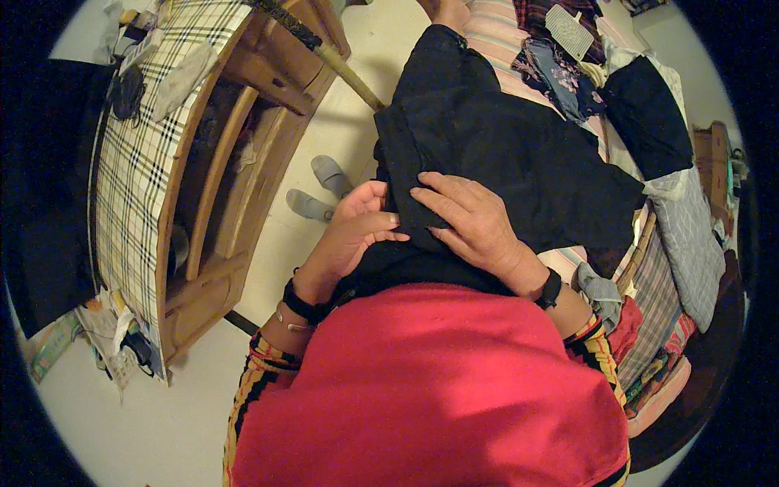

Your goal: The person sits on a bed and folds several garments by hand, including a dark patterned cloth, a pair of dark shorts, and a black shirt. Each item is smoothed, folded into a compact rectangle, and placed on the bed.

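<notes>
A black cloth garment lies spread over my lap, its folded edge running up between my hands. My left hand is at the left side of that fold, fingers bent, thumb and fingertips at the edge; whether it pinches the cloth I cannot tell. Palm down on the fold rests my right hand, its fingers spread a little on the fabric. Dark bands circle both wrists. The cloth's underside is hidden.
At left stands a wooden cabinet topped by a checked cloth. Grey slippers lie on the floor. A pole slants above them. On the striped bedding at right are a floral cloth, another black cloth and a grey pillow.
</notes>
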A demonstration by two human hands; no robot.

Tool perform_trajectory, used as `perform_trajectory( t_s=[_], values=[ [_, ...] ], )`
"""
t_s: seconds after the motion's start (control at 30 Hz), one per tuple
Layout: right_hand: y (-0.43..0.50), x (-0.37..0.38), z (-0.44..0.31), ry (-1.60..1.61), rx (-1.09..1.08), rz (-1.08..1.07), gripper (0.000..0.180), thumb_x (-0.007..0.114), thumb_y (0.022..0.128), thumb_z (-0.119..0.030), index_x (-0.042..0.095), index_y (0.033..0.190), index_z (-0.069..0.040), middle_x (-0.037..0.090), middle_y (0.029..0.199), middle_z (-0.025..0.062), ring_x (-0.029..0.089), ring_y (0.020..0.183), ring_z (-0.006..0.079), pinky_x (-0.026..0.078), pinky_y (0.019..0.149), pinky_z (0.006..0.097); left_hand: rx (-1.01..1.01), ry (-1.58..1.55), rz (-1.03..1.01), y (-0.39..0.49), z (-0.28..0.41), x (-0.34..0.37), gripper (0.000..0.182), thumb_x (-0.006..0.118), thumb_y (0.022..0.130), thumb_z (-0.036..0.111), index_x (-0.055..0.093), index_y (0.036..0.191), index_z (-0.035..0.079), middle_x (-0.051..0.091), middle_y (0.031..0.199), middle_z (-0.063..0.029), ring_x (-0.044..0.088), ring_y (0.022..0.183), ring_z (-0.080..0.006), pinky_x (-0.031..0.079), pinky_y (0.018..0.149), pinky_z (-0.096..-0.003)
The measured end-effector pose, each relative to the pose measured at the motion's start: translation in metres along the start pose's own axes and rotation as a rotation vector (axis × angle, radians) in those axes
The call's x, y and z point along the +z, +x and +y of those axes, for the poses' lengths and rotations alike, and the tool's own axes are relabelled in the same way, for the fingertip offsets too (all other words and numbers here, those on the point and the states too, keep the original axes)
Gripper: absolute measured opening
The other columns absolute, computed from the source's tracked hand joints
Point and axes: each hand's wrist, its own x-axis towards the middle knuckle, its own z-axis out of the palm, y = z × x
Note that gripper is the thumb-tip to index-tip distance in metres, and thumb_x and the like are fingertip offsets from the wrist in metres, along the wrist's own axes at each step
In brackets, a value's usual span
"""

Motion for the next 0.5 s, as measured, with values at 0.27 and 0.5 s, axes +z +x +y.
perform_trajectory(
  t_s=[0.27,0.5],
  values=[
    [-0.001,0.01,-0.004,-0.075,-0.035,-0.077,0.046,0.066,0.085,-0.029,0.057,0.124,-0.005,0.055,0.128,0.0174,0.059,0.108,0.0341,0.049,0.084,0.0406,-0.088,-0.183,0.058,0.0,0.001,-0.002,0.032,0.055,0.095,0.018,0.048,0.124,0.005,0.058,0.118,-0.0067,0.063,0.1,-0.0165,0.058,0.081,-0.0367],
    [-0.015,0.022,-0.002,-0.003,-0.042,-0.126,0.052,0.064,0.087,-0.025,0.049,0.129,0.001,0.05,0.133,0.0197,0.052,0.118,0.0346,0.047,0.091,0.0421,-0.243,0.008,0.133,0.014,-0.014,0.005,0.029,0.058,0.095,0.029,0.055,0.119,0.013,0.062,0.108,-0.0003,0.062,0.095,-0.0098,0.053,0.064,-0.0258]
  ],
)
